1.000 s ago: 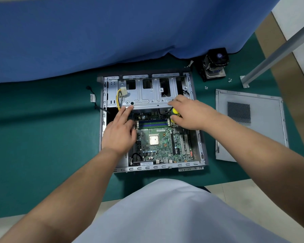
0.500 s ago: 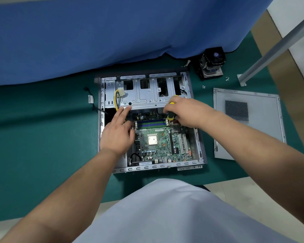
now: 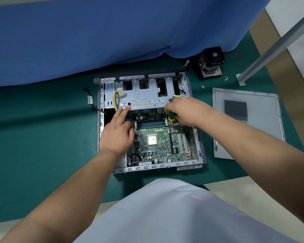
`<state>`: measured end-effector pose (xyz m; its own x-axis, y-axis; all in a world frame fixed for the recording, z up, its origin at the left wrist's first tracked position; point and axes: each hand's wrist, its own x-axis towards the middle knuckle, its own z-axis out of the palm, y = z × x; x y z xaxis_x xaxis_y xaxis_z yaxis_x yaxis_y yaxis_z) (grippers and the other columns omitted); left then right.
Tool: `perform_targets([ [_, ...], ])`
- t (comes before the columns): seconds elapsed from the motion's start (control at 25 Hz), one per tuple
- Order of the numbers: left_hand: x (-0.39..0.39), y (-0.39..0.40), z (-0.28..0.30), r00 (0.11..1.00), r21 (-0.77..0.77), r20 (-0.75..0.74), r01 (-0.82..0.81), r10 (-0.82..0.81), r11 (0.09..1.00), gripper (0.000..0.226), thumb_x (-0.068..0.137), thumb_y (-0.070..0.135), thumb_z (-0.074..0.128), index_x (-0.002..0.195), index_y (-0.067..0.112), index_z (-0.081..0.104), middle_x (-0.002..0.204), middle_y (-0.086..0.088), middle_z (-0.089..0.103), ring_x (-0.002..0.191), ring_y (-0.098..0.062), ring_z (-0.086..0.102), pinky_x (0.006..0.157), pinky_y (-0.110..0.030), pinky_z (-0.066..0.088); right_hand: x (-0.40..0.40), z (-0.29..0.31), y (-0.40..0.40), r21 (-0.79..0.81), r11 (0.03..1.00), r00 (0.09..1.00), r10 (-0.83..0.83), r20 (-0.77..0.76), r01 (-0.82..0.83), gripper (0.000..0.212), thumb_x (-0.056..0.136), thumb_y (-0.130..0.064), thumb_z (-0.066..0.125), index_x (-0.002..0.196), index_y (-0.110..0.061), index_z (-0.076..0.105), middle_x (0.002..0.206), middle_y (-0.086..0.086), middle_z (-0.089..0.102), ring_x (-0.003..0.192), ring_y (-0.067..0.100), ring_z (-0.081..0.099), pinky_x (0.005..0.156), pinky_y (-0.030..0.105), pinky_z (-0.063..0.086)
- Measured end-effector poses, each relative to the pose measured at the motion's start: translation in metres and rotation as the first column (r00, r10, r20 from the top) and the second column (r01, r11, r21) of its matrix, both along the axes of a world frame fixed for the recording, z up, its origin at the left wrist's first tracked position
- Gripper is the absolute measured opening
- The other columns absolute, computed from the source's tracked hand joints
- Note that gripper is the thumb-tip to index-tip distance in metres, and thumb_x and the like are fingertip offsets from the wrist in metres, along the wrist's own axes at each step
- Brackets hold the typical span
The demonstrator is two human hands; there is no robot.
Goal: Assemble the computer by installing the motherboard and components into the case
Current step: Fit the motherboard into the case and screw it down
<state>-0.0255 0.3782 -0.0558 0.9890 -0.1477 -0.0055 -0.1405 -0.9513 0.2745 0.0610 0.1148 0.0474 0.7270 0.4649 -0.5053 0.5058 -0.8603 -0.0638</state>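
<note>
An open grey computer case point(image 3: 198, 149) lies flat on the green mat, with a green motherboard point(image 3: 158, 142) seated inside it. My right hand point(image 3: 184, 109) grips a yellow-and-black screwdriver point(image 3: 171, 115) upright over the board's far right corner, near the memory slots. My left hand point(image 3: 117, 130) lies flat with straight fingers on the board's left side, fingertips reaching the edge of the metal drive cage point(image 3: 144, 95). The screwdriver's tip is hidden.
A CPU cooler with fan point(image 3: 211, 63) stands beyond the case at the right. The case's side panel point(image 3: 244, 120) lies flat to the right, loose screws point(image 3: 203, 86) near it. A yellow cable with a white plug point(image 3: 120, 93) hangs in the case. Blue cloth point(image 3: 112, 32) behind.
My right hand has shifted slightly with the screwdriver, whose handle now stands more upright. My left hand has stayed on the board.
</note>
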Motion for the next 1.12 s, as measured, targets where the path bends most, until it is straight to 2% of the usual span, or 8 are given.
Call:
perform_targets([
  [0.08,0.0,0.0,0.001,1.0,0.001,-0.002,-0.001,0.001,1.0,0.037,0.09,0.038,0.034,0.08,0.026,0.067,0.166,0.01,0.029,0.154,-0.014,0.023,0.082,-0.037,0.054,-0.003,-0.004,0.006,-0.027,0.994,0.988,-0.105,0.115,0.109,0.022,0.099,-0.036,0.059,0.111,-0.018,0.059,0.09,0.005,0.059,0.078,0.03,0.055,0.056,0.035,0.046],
  [0.16,-0.001,0.0,0.001,1.0,-0.004,-0.006,-0.002,0.002,1.0,0.036,0.09,0.038,0.034,0.079,0.026,0.065,0.166,0.01,0.029,0.155,-0.014,0.023,0.083,-0.037,0.053,-0.004,-0.007,0.011,-0.1,0.967,0.962,-0.216,0.169,0.234,0.05,0.099,-0.063,0.048,0.1,-0.015,0.061,0.071,0.001,0.048,0.069,0.028,0.05,0.048,0.029,0.031],
  [0.24,-0.001,0.0,0.002,1.0,-0.01,-0.011,-0.003,0.003,1.0,0.034,0.09,0.038,0.034,0.078,0.027,0.064,0.166,0.01,0.029,0.155,-0.014,0.022,0.085,-0.038,0.053,-0.003,-0.008,0.011,-0.1,0.966,0.96,-0.22,0.171,0.239,0.059,0.096,-0.071,0.046,0.096,-0.014,0.062,0.077,0.002,0.054,0.069,0.027,0.053,0.049,0.029,0.032],
  [0.36,-0.001,-0.001,0.003,1.0,-0.011,-0.02,0.0,0.0,1.0,0.033,0.091,0.037,0.035,0.078,0.026,0.064,0.167,0.009,0.028,0.155,-0.014,0.02,0.086,-0.038,0.053,-0.001,-0.003,0.005,-0.017,0.997,0.996,-0.072,0.052,0.073,0.041,0.096,-0.048,0.063,0.126,-0.02,0.058,0.121,0.006,0.058,0.097,0.032,0.063,0.069,0.039,0.053],
  [0.44,-0.001,0.0,0.004,1.0,-0.014,-0.026,0.0,0.0,1.0,0.033,0.091,0.036,0.036,0.079,0.026,0.065,0.167,0.009,0.028,0.155,-0.014,0.02,0.086,-0.038,0.053,0.001,-0.001,0.0,0.012,1.0,1.0,0.021,0.006,-0.021,0.036,0.097,-0.027,0.064,0.133,-0.024,0.056,0.128,0.007,0.055,0.106,0.033,0.061,0.082,0.043,0.056],
  [0.68,-0.002,-0.001,0.004,0.999,-0.022,-0.032,-0.008,0.007,1.0,0.038,0.09,0.039,0.032,0.08,0.025,0.066,0.166,0.01,0.029,0.155,-0.014,0.021,0.087,-0.039,0.053,0.0,-0.008,0.002,-0.008,0.998,0.997,-0.055,0.051,0.056,0.021,0.099,-0.028,0.055,0.115,-0.016,0.063,0.108,0.011,0.062,0.095,0.033,0.06,0.076,0.041,0.055],
  [1.0,0.0,-0.001,0.002,1.0,-0.015,-0.016,-0.011,0.011,1.0,0.036,0.091,0.036,0.036,0.083,0.025,0.069,0.166,0.01,0.03,0.155,-0.014,0.021,0.085,-0.038,0.054,0.0,-0.013,0.0,0.065,0.993,0.992,-0.1,0.077,0.095,0.022,0.099,-0.031,0.054,0.111,-0.015,0.063,0.097,0.008,0.063,0.082,0.029,0.055,0.066,0.036,0.048],
  [1.12,-0.001,-0.001,0.005,0.999,-0.035,-0.036,0.001,-0.002,0.999,0.028,0.093,0.033,0.044,0.087,0.025,0.07,0.166,0.008,0.03,0.155,-0.015,0.02,0.094,-0.042,0.052,0.001,-0.008,-0.008,0.123,0.98,0.982,-0.17,0.081,0.159,0.025,0.098,-0.037,0.057,0.115,-0.021,0.065,0.09,0.003,0.06,0.081,0.027,0.056,0.065,0.033,0.045],
])
